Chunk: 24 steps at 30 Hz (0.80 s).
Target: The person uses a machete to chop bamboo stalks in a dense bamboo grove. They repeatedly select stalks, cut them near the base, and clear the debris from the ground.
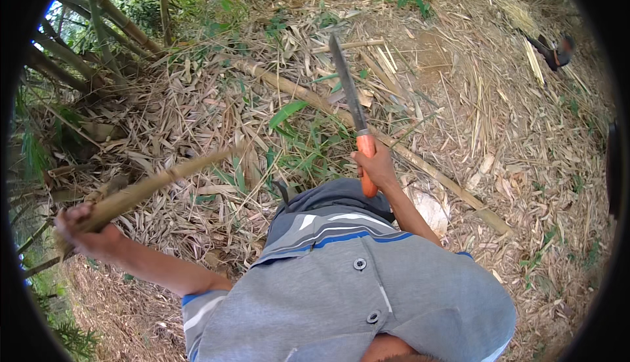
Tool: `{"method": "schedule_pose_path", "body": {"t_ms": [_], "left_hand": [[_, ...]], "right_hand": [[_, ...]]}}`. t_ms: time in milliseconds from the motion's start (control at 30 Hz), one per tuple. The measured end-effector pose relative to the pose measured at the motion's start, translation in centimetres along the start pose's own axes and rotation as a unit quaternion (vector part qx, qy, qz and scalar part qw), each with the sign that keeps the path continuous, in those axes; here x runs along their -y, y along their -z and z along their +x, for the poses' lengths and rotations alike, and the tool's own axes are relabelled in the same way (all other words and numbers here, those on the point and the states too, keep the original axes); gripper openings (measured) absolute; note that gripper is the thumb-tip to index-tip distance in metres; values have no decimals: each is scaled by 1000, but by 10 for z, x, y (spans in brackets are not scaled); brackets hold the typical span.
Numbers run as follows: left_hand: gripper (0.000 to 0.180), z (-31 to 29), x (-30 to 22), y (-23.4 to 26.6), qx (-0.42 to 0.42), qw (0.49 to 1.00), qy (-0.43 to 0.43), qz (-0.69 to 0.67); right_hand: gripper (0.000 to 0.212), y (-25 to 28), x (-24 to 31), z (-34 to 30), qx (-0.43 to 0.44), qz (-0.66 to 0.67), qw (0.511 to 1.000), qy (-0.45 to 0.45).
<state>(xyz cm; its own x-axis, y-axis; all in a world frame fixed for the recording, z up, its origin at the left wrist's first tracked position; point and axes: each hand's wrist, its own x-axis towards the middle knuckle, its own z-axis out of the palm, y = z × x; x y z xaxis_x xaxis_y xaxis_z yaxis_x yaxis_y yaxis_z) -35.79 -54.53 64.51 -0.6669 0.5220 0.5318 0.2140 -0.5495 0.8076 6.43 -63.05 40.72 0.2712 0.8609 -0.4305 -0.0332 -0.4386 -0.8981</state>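
The right hand (374,164) is closed around the orange handle (366,147) of a long-bladed hand tool near the middle of the frame, its dark blade (348,83) pointing toward the upper edge; the left hand (93,232), somewhat blurred, is wrapped around the near end of a bamboo piece (154,186) at the left of the frame, which slants up toward the centre. The bamboo looks stiff and fairly light for its length, likely to swing as one rigid piece when held at the end alone; a hold nearer its middle should balance better. Its surface is probably smooth and a little slippery, and any split edge could be sharp, so a full wrap of the fingers suits it. The tool seems rigid and heavier toward the blade, best held only by the handle; whether its edge is toothed cannot be told. A longer bamboo pole (433,175) lies diagonally from upper centre to lower right over dry leaf litter (505,158), and would probably feel heavier and more awkward, calling for a grip near its middle.
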Motion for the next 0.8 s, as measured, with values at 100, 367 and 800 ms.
{"method": "schedule_pose_path", "body": {"t_ms": [100, 367, 800], "left_hand": [[22, 53, -14, 15, 39, 983, -39, -175], [16, 1, 120, -137, -38, 927, 121, -354], [12, -84, 111, -262, 124, 922, 109, -349]], "right_hand": [[27, 8, 0, -4, -29, 12, 996, 79], [25, 15, 95, 8, -24, -3, 976, 217], [47, -3, 11, 80, -15, -251, 966, 53]]}}
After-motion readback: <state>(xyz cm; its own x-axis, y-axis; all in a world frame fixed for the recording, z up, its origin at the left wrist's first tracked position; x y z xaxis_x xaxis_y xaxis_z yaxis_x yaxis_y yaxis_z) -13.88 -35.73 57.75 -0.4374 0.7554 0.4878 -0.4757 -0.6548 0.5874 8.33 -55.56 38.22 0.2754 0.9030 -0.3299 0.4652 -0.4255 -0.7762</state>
